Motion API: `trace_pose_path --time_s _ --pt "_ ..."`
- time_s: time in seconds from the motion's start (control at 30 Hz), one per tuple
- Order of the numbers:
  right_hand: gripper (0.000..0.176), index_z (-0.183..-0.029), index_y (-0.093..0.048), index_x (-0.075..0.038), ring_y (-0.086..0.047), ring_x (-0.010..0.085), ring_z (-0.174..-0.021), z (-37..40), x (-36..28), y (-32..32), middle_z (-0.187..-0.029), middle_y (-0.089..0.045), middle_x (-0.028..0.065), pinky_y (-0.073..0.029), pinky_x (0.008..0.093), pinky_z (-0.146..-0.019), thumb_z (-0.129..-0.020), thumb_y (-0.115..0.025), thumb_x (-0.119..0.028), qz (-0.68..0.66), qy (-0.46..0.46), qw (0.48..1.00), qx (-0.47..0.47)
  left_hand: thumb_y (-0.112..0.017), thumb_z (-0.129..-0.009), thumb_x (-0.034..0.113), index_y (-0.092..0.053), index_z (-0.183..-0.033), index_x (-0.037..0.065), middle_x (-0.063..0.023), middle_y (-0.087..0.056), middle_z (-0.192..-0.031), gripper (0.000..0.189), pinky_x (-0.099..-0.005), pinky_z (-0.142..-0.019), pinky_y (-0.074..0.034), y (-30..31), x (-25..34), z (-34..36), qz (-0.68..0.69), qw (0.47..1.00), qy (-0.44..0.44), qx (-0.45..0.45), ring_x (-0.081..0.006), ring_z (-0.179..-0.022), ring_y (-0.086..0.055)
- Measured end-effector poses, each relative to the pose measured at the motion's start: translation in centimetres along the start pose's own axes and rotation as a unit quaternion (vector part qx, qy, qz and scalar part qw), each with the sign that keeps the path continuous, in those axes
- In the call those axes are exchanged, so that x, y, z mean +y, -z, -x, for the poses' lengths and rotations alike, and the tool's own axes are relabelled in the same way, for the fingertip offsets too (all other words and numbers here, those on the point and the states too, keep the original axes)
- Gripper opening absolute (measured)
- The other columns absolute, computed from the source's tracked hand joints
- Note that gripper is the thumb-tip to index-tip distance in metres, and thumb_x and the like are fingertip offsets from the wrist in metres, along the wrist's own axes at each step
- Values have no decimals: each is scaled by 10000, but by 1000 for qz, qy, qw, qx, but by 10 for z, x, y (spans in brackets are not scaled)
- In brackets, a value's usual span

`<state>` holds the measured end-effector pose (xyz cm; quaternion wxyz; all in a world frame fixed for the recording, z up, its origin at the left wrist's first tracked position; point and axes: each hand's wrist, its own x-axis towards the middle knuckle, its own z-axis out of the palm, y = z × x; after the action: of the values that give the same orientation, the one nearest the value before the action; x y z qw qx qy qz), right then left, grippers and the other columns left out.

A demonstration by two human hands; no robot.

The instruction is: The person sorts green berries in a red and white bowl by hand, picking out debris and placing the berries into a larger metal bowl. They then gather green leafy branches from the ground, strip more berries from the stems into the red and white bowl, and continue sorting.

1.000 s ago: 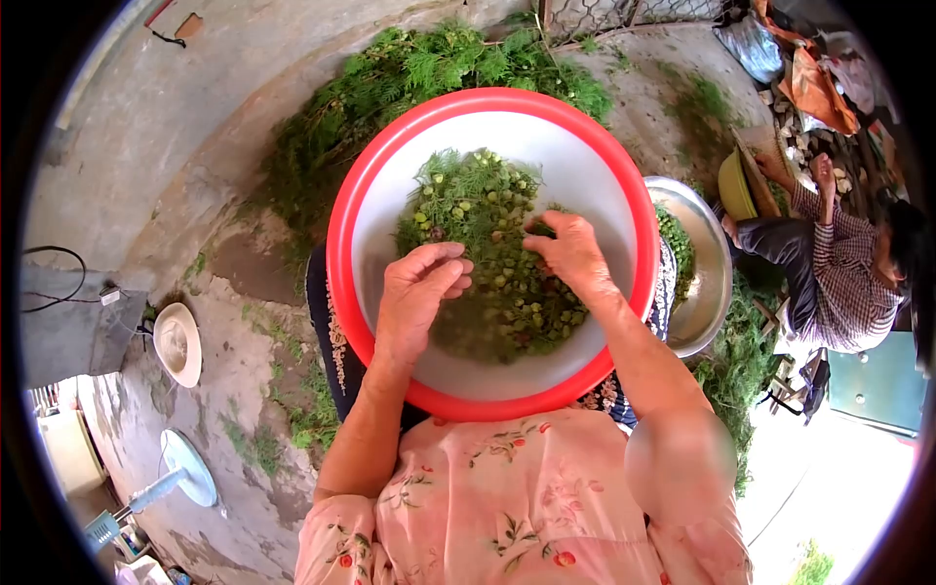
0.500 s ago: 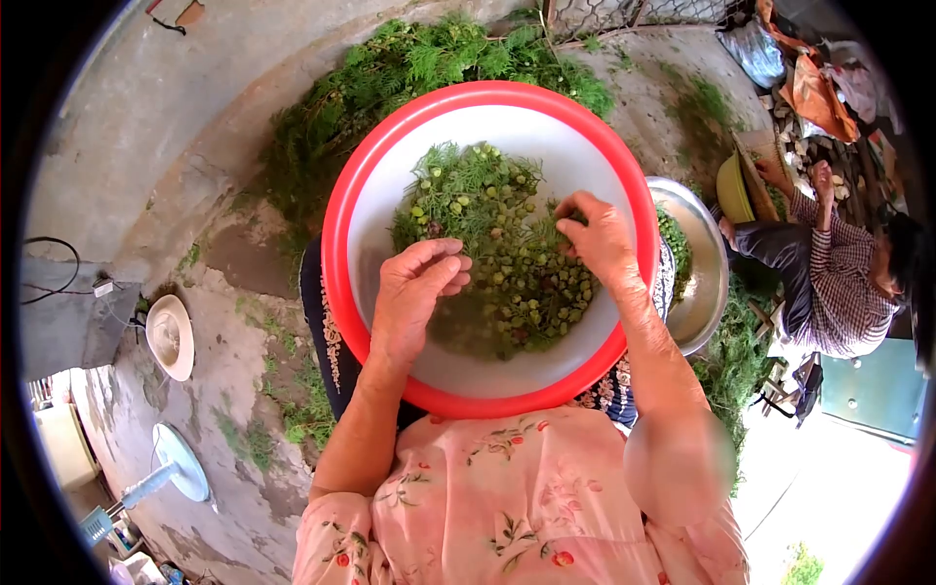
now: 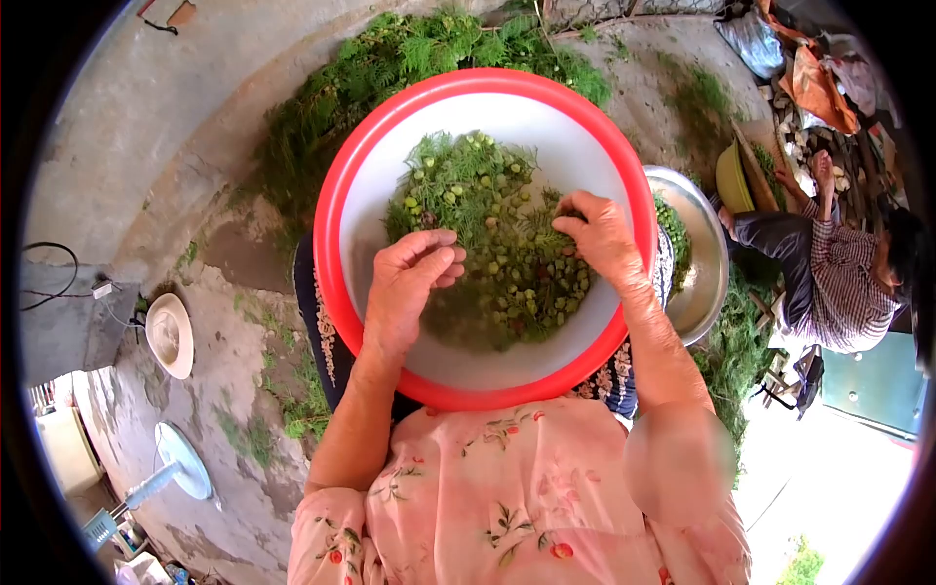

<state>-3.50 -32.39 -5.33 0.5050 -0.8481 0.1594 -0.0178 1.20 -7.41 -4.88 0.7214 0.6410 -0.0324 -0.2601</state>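
A white basin with a red rim (image 3: pixel 336 292) rests on the lap. Inside it lie feathery green sprigs (image 3: pixel 458 166) and many small round green cones (image 3: pixel 531 292). My left hand (image 3: pixel 409 283) hovers over the basin's left side, fingers curled with the thumb against them; whether anything is between them cannot be made out. On the other side, my right hand (image 3: pixel 600 234) is over the right edge of the pile, thumb and fingers pinched together. Its fingertips are close to the sprigs, and what they hold is too small to name.
To the right stands a metal bowl (image 3: pixel 707 283) holding green pieces. Cut branches (image 3: pixel 409 58) are heaped beyond the basin. Another person (image 3: pixel 838 273) sits at the far right by a yellow-green container (image 3: pixel 731 180). A pale hat (image 3: pixel 170 336) and a fan (image 3: pixel 183 458) are at left.
The basin has shifted slightly away from the body and to the left. My left hand has moved a little the same way; my right hand stays nearly in place, still pinched.
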Motion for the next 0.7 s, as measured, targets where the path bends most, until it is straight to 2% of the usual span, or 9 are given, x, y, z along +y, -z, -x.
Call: trace_pose_path --time_s 0.03,0.07,0.17,0.23,0.27,0.37,0.4,0.6,0.7 --pt "141 -963 -610 -10 -542 47 -708 3 -1 4 -734 -597 32 -467 246 -499 -835 -632 -65 -20 -28 999 -8 -598 -892 101 -620 -1102 -10 -104 -677 -926 238 -270 -703 -523 0 -1 0 -2 1000 1 0 -156 -784 -649" --pt "173 -994 -604 -12 -565 77 -720 8 0 8 -784 -614 50 -486 260 -533 -827 -631 -51 36 5 999 -40 -597 -893 100 -621 -1101 -9 -103 -677 -925 236 -269 -704 -523 0 -1 0 -4 1000 1 -1 -156 -784 -649" --pt "290 -1085 -586 -21 -622 187 -775 19 9 11 -918 -651 110 -524 316 -639 -799 -630 -7 154 130 973 -116 -595 -894 97 -623 -1102 -6 -101 -678 -924 234 -266 -703 -524 0 -1 -1 -5 1000 -3 -4 -154 -785 -650" --pt "384 -1145 -571 -33 -645 286 -838 28 22 2 -988 -656 159 -526 369 -716 -770 -631 28 169 239 946 -138 -596 -893 96 -623 -1102 -5 -101 -678 -924 234 -266 -703 -524 0 -2 -2 -2 1000 -1 -7 -154 -786 -650" --pt "531 -1232 -520 -48 -603 386 -955 30 25 1 -988 -642 213 -489 428 -795 -726 -659 30 172 158 952 -197 -596 -892 96 -624 -1101 -5 -101 -678 -923 234 -267 -703 -525 1 -2 -2 -2 1000 0 -9 -154 -786 -650" --pt "537 -1237 -501 -37 -597 386 -961 34 11 -8 -937 -641 224 -484 438 -782 -728 -662 13 256 33 925 -280 -597 -891 94 -627 -1100 -5 -101 -679 -922 233 -269 -703 -525 0 -3 -2 -6 1000 2 -15 -153 -786 -650" --pt "512 -1232 -476 19 -593 398 -956 35 11 -11 -926 -620 258 -476 447 -797 -742 -625 29 273 28 918 -286 -597 -891 94 -627 -1099 -5 -101 -679 -921 233 -269 -703 -525 0 -3 -2 -8 1000 3 -16 -154 -785 -650" --pt "325 -1038 -612 -27 -616 385 -885 35 34 -17 -865 -644 212 -490 439 -760 -732 -706 -87 231 129 942 -205 -593 -891 92 -628 -1099 -3 -106 -679 -922 231 -275 -704 -525 -2 -5 -2 -13 1000 1 -16 -158 -788 -649" --pt "228 -959 -641 -33 -621 377 -850 40 27 -19 -833 -644 201 -495 438 -738 -747 -696 -96 274 129 936 -180 -592 -890 92 -627 -1099 -3 -108 -678 -923 232 -278 -706 -524 -1 -4 -1 -15 1000 2 -18 -158 -790 -648"
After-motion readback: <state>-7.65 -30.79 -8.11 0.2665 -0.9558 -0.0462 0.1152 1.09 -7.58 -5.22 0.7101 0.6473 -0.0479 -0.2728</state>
